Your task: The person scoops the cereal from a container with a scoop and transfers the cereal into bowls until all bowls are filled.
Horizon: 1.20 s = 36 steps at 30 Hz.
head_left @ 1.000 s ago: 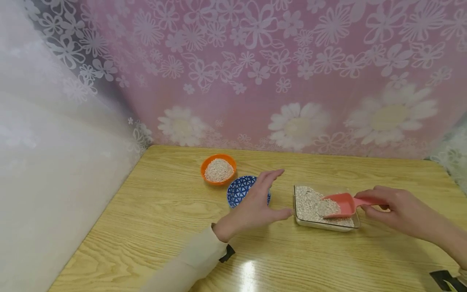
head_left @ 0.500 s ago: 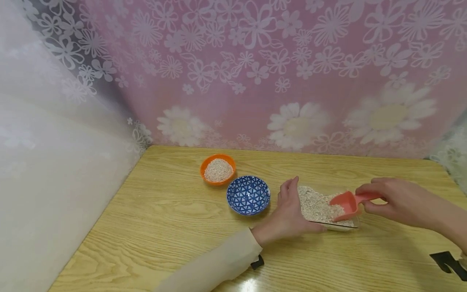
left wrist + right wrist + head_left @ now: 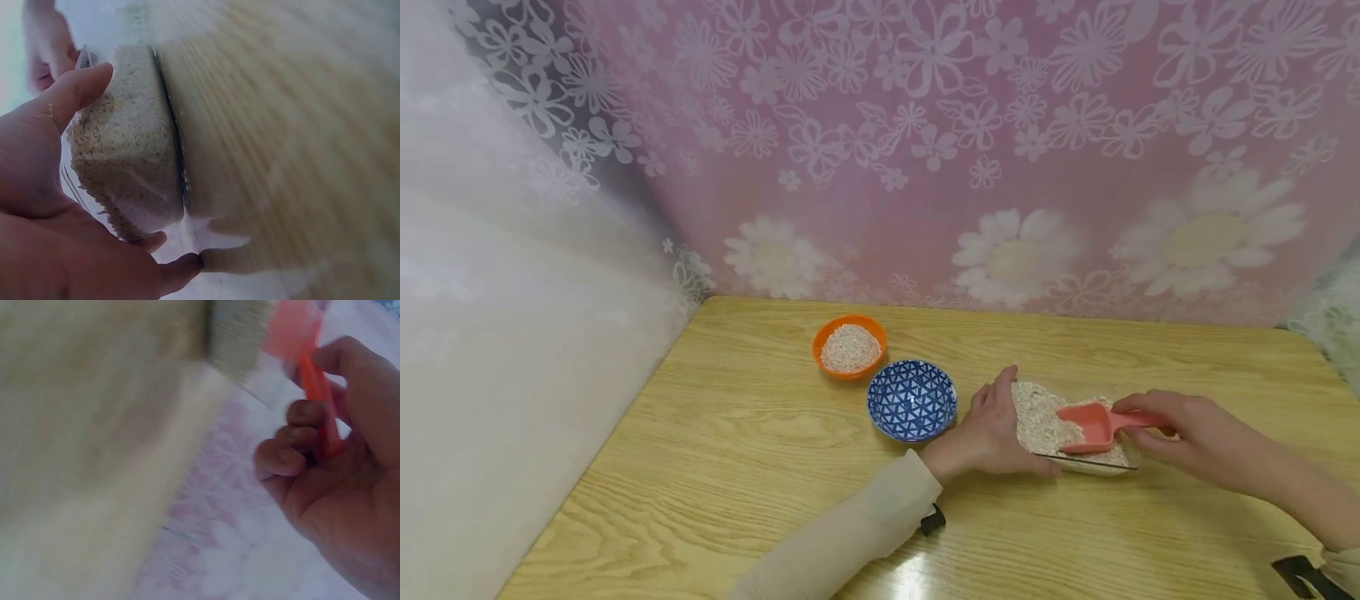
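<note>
Gripping a pink scoop (image 3: 1087,427) (lip in pale flakes (image 3: 1039,418)), right hand (image 3: 1187,429), left hand (image 3: 996,437) clasping the clear container (image 3: 1097,468)

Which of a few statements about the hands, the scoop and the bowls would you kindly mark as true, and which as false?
1. The right hand holds the pink scoop by its handle. True.
2. The left hand grips the orange bowl. False: it grips the left end of the clear container.
3. The scoop's mouth meets pale flakes in the clear container. True.
4. The blue bowl is filled to the rim. False: its patterned inside lies bare.
5. The orange bowl holds a pale heap. True.
6. The orange bowl stands nearer the person than the blue bowl. False: it stands farther away.
</note>
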Tool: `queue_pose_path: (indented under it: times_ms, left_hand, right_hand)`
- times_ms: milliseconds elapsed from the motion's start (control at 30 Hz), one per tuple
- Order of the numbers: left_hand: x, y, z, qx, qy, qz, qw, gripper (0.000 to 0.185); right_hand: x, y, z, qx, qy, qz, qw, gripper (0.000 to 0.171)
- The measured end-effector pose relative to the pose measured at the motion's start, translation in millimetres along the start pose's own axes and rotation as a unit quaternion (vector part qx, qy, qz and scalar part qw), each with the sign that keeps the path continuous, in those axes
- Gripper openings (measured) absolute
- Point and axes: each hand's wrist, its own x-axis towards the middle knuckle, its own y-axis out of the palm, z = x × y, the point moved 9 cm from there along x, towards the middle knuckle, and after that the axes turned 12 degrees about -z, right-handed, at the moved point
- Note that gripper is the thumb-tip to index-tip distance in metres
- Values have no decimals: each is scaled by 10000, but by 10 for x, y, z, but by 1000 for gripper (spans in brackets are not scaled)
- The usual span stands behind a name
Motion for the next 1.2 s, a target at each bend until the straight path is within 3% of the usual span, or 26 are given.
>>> queue_pose_path:
  times_ms: [233,800,1200]
  left_hand:
    - [-8,4,7,132,84,-21,9999,133]
    - [-9,4,-4,277,55,-16,9996,132]
    - [-24,-23,-2,314,112,-39,9994,131]
  right_hand:
    - [-45,52,86,-129,-488,-787,9956,42]
    - [-22,92,365,-187,-1389,-1662,9761,32]
    - [-52,95,250,228,-630,-1458,9870,42]
